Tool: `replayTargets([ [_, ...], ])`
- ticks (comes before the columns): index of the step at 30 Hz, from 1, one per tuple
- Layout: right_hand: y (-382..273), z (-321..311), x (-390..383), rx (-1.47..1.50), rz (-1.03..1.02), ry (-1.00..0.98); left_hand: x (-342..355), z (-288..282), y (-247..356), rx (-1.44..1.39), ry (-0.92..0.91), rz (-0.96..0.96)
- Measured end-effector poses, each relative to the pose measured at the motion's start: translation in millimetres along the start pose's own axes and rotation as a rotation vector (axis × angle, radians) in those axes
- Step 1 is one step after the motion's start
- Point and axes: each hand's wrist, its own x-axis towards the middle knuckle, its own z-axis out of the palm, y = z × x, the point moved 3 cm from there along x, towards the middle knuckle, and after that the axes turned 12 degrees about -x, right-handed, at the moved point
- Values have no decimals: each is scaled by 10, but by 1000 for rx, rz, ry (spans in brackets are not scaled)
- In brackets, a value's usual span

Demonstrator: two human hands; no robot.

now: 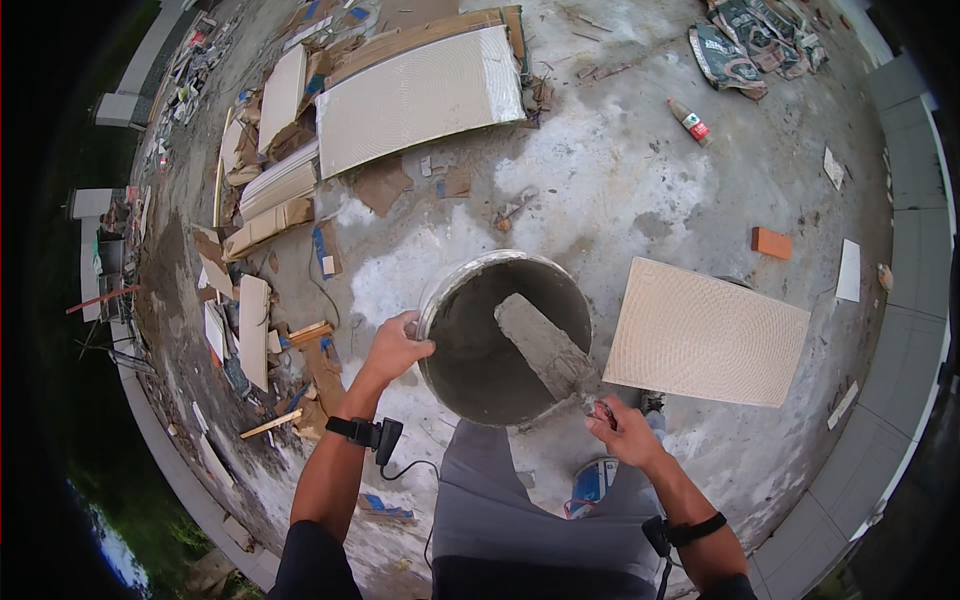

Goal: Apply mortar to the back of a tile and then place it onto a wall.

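Note:
A round bucket (pixel 505 258) of wet grey mortar (pixel 470 345) stands in front of my legs. At its left rim my left hand (pixel 397 348) grips the edge, thumb on the inside and fingers outside. My right hand (pixel 622 430) is closed round the handle of a trowel (pixel 545 345) at the bucket's lower right. The trowel's blade is coated with grey mortar and reaches over the bucket's opening, pointing up and left. Just right of the bucket lies a cream tile (pixel 708 330) with a ridged surface.
Beyond the bucket to the left are a large ridged panel (pixel 420 105), stacked boards (pixel 280 182) and cardboard scraps. An orange brick (pixel 771 242), a plastic bottle (pixel 688 120) and crumpled bags (pixel 755 45) lie to the right. A low wall (pixel 915 260) bounds the right side.

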Motion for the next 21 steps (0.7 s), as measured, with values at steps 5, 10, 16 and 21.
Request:
replayTargets([
  [5,82,1090,840,503,311,42,1307,-158,-630,165,-45,62],
  [10,-16,1670,1439,666,366,74,1943,-304,-794,99,-122,113],
  [16,177,2138,1699,694,404,60,2380,-498,-827,79,-174,90],
  [21,614,2590,965,394,337,192,2396,-583,-941,65,-277,66],
])
